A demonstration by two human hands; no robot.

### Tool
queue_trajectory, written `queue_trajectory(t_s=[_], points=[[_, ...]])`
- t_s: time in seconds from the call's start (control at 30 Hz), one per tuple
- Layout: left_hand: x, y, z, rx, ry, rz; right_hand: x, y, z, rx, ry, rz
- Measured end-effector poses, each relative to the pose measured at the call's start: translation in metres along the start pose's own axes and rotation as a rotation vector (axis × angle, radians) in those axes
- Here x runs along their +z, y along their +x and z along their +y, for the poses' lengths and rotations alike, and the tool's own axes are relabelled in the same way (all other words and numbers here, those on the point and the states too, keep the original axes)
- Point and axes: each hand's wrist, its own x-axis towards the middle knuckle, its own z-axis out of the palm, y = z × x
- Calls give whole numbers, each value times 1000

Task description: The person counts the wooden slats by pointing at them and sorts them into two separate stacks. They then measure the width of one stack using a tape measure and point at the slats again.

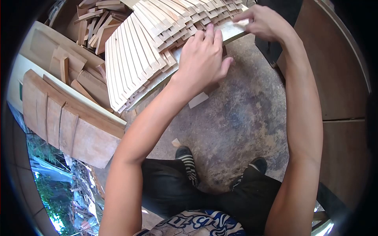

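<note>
A tall stack of thin pale wooden strips (132, 59) lies in stepped layers at the top of the view, on a pale board (232, 30) whose edge shows beneath them. My left hand (201, 57) rests at the near ends of the strips. Its fingers are stretched out and the thumb stands apart, with nothing held. At the right end of the stack is my right hand (267, 24), the index finger extended left toward the strips. Those fingertips are slightly blurred, and I see nothing between them.
At the upper left, offcuts (94, 23) are heaped behind the stack. A wooden bin (71, 114) with loose boards stands at the left. Brown panels (330, 70) rise at the right. Small wood scraps (198, 100) lie on the stained concrete floor (236, 129) near my feet.
</note>
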Motion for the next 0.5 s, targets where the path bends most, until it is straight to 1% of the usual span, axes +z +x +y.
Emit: queue_trajectory(t_s=[0.03, 0.07, 0.1, 0.17, 0.2, 0.27, 0.3, 0.37, 0.5], points=[[-1, -3, 2, 0, 12, -16, -7, 5, 10, -381, -31, -293], [-2, -5, 2, 1, 23, -32, 45, 21, 9, -24, -201, -17], [-2, -4, 1, 2, 24, -32, 48, 18, 4, -23, -201, -16], [-1, -4, -1, 5, 17, -21, 56, -3, -11, -138, -381, 161], [0, -5, -2, 1, 16, -24, 55, -10, -26, -141, -381, 156], [1, -5, -3, 18, 17, 9, 45, -20, -54, 6, -301, -1], [3, -5, -5, 16, 17, 9, 47, -12, -50, 5, -301, -3], [8, -4, -8, 17, 48, 35, 54, 10, -38, 81, -365, -149], [7, -3, -12, 20, 55, 15, 53, 9, -44, 145, -325, -183]])
